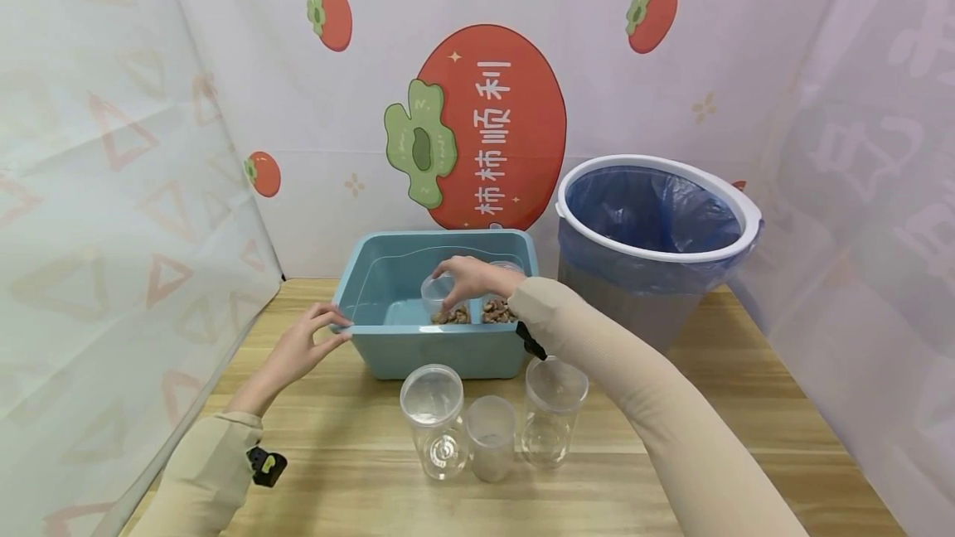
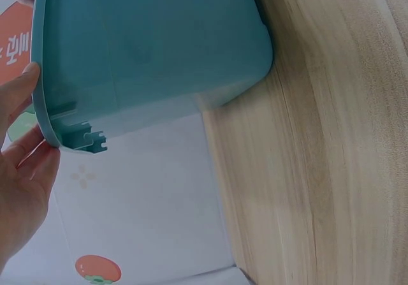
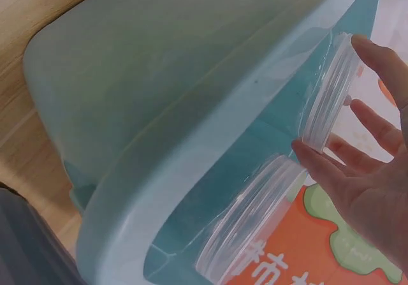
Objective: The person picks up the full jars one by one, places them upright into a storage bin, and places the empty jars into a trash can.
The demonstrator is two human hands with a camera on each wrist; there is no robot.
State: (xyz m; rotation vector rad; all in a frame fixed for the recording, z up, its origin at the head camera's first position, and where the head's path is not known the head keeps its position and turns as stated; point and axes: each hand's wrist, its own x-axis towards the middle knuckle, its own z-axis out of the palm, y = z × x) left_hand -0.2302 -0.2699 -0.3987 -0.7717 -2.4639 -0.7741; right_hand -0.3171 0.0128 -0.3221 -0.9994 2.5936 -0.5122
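Note:
A light-blue plastic tub (image 1: pixel 440 352) stands on the wooden table. Inside it, my right hand (image 1: pixel 473 278) grips a clear jar (image 1: pixel 435 295) around its lid, seen closer as the ribbed lid (image 3: pixel 328 94) in the right wrist view. Brown pieces resembling walnut kernels (image 1: pixel 451 316) show low in this jar. Beside it in the tub is a second clear jar (image 3: pixel 248 218), with similar brown pieces (image 1: pixel 498 311). My left hand (image 1: pixel 302 346) holds the tub's front left corner, thumb and fingers on the rim (image 2: pixel 39 100).
In front of the tub stand three clear jars: a tall left one (image 1: pixel 433 404), a shorter middle one (image 1: pixel 491 437) and a right one (image 1: pixel 555 404) near my right sleeve. A trash can (image 1: pixel 634 288) with a blue liner stands right of the tub. A printed curtain (image 1: pixel 298 106) hangs behind.

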